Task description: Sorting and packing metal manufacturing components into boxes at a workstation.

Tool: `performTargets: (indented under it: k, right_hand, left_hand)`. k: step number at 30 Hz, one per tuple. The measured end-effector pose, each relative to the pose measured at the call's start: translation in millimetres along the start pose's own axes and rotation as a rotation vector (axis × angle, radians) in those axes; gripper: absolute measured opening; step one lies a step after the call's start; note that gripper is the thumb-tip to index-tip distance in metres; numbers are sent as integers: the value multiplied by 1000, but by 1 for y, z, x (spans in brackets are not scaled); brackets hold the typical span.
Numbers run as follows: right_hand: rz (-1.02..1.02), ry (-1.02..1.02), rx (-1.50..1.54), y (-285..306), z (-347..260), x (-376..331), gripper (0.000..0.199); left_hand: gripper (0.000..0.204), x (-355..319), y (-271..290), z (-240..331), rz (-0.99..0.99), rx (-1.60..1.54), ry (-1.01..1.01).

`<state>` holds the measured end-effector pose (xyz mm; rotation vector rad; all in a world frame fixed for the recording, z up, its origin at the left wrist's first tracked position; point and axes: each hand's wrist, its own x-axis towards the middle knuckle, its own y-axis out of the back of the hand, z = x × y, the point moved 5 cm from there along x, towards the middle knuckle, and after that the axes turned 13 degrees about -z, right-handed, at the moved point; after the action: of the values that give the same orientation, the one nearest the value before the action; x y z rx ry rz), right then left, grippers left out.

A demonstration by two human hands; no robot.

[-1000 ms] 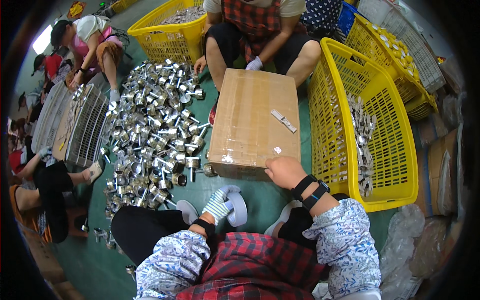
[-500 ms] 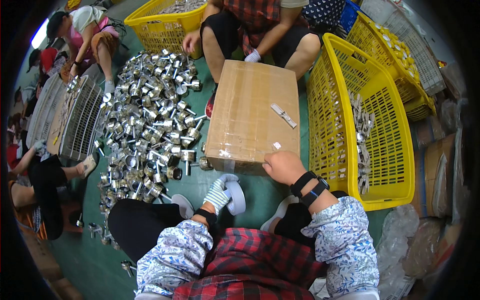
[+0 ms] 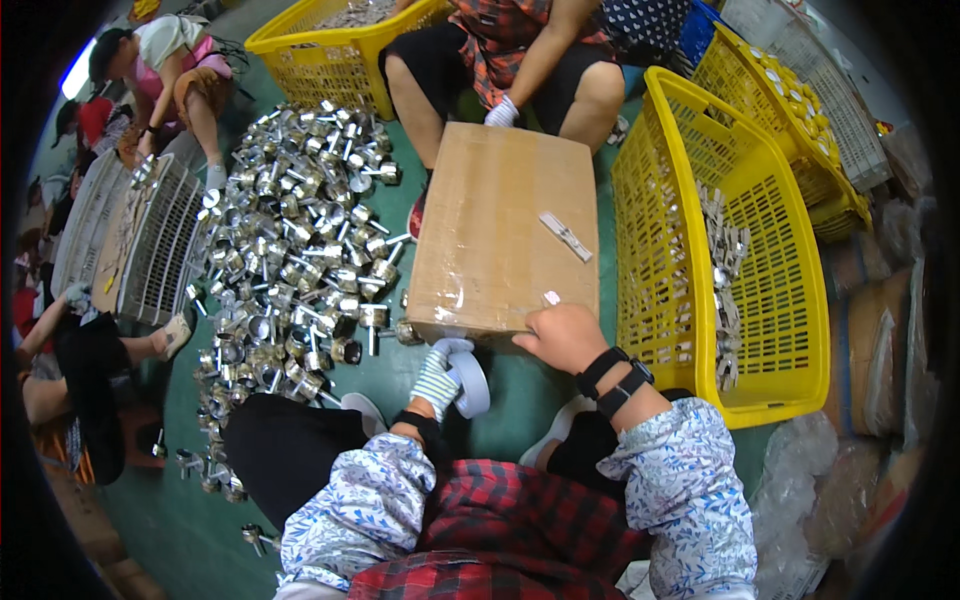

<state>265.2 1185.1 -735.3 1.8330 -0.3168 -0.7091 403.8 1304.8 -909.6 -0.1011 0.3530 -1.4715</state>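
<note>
My left hand (image 3: 438, 378), in a white-and-green striped glove, grips a wide roll of pale tape (image 3: 473, 385) just under the near edge of a cardboard box (image 3: 485, 220). Its fingertips touch or nearly touch the box's near side. My bare right hand (image 3: 565, 338) is closed against the near right edge of the same box; what its fingers hold, if anything, is hidden. On the box top lies a small flat metal piece (image 3: 566, 237), with a small pale sticker or scrap (image 3: 551, 298) close to my right knuckles. Clear tape shines along the box's surface.
Metal cup-shaped parts with stems (image 3: 290, 240) lie heaped on the green floor at left. A yellow basket (image 3: 690, 330) with metal pieces stands at right, another yellow basket (image 3: 375, 45) behind. A co-worker (image 3: 520, 60) sits across the box; others work at far left.
My left hand and the tape roll have moved up toward the box's near side. My right hand has shifted slightly left and down. The co-worker's bare hand has left the area beside the heap.
</note>
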Motion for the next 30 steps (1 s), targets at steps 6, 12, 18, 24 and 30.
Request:
performTargets:
  k: [6, 12, 18, 24, 30]
  right_hand:
    - [13, -10, -7, 1, -2, -2, 31]
    - [33, 20, -32, -1, -6, -8, 30]
    - [41, -20, -45, -7, 1, -16, 31]
    - [114, 45, 0, -11, -17, -1, 29]
    - [136, 11, 81, -6, 11, -9, 25]
  left_hand:
    - [33, 1, -4, 7, 100, 201, -39]
    - [42, -2, -5, 4, 93, 105, 27]
    - [44, 1, -12, 4, 79, 70, 33]
    - [36, 4, 34, -29, 113, 145, -157]
    - [31, 10, -1, 2, 82, 115, -44]
